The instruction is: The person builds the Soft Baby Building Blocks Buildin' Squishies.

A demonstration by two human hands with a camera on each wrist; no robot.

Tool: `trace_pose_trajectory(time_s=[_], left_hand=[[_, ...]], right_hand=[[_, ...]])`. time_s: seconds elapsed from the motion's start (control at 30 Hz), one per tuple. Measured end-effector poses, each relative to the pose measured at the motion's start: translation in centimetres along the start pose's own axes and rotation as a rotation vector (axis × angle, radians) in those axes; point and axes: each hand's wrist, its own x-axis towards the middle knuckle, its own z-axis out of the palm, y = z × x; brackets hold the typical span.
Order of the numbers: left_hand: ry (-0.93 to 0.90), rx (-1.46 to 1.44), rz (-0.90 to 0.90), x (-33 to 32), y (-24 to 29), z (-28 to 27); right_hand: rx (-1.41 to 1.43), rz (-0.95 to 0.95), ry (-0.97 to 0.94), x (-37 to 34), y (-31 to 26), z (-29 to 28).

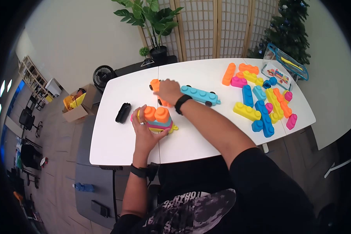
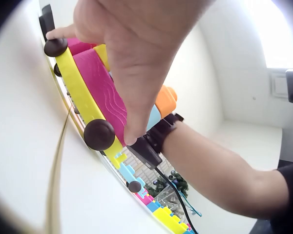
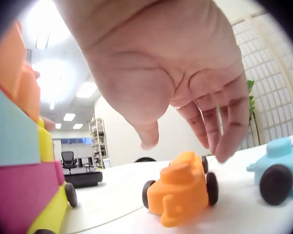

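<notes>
Stacked block car gripped near the table's front edge; orange car set just beyond it.
By the left hand, the layered stack (wavy-grooved magenta side, yellow base, knobbed orange top) is held between thumb and fingers; the right hand is poised above the smooth, rounded orange car, its fingers loosely extended. A long, studded teal car is parked to the right, with glossy loose blocks scattered farther along the seamed white tabletop. Behind, the room is lined by a latticed folding screen and a broad-leaved potted plant.
</notes>
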Motion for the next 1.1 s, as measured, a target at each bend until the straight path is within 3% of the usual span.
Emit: trace_pose_trajectory(time_s=[0.07,0.2,0.33,0.53,0.73,1.1], left_hand=[[-0.023,-0.031,0.002,0.4,-0.8,-0.3],[-0.087,-0.038,0.011,1.3,-1.7,-0.6],[-0.157,0.011,0.005,1.9,-1.8,-0.8],[-0.167,-0.067,-0.038,1.9,-1.5,-1.0],[-0.175,-0.051,0.017,2.0,-1.7,0.5],[-0.138,-0.100,0.012,1.4,-0.5,1.8]], right_hand=[[-0.054,0.042,0.067,-0.4,2.2,-1.4],[-0.279,0.230,-0.135,-4.2,8.0,-5.0],[-0.283,0.144,-0.214,-5.7,13.2,-2.7],[-0.229,0.060,-0.113,-14.4,11.0,-8.6],[-0.208,0.008,-0.214,-23.1,9.2,-9.4],[-0.210,0.044,-0.280,-24.6,8.0,-9.0]])
